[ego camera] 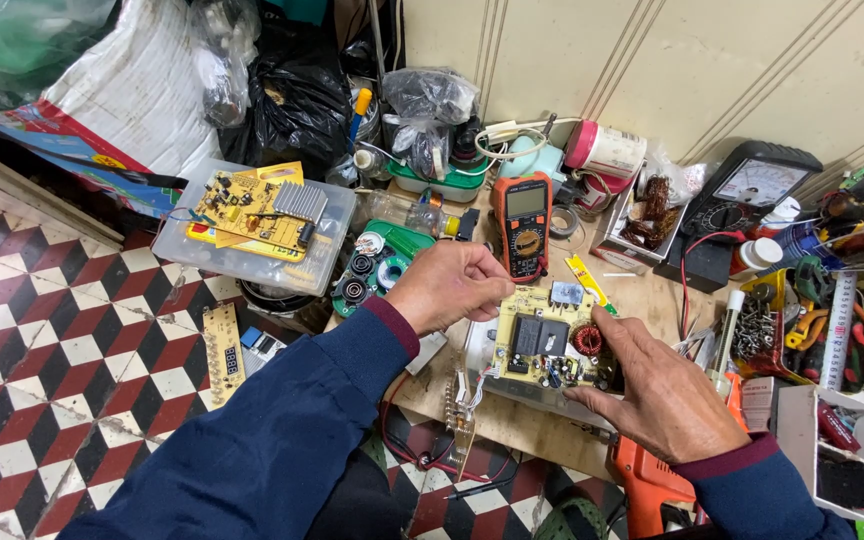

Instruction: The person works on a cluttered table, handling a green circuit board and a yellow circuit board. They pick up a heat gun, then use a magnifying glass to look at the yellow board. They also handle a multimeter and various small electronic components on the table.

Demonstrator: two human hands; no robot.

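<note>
A yellow circuit board [542,345] with black relays and a copper coil sits just above a low wooden table [642,290]. My left hand [449,283] grips the board's upper left edge with curled fingers. My right hand [655,385] holds its right and lower edge, thumb beside the red coil. Thin wires with a small strip board [459,410] hang from the board's lower left corner over the table edge.
An orange digital multimeter [522,225] lies behind the board, a black analog meter [752,205] at the right. A clear plastic box [252,250] bearing another yellow board sits at the left. Tools, screws and pliers crowd the right side. The floor is checkered tile [42,350].
</note>
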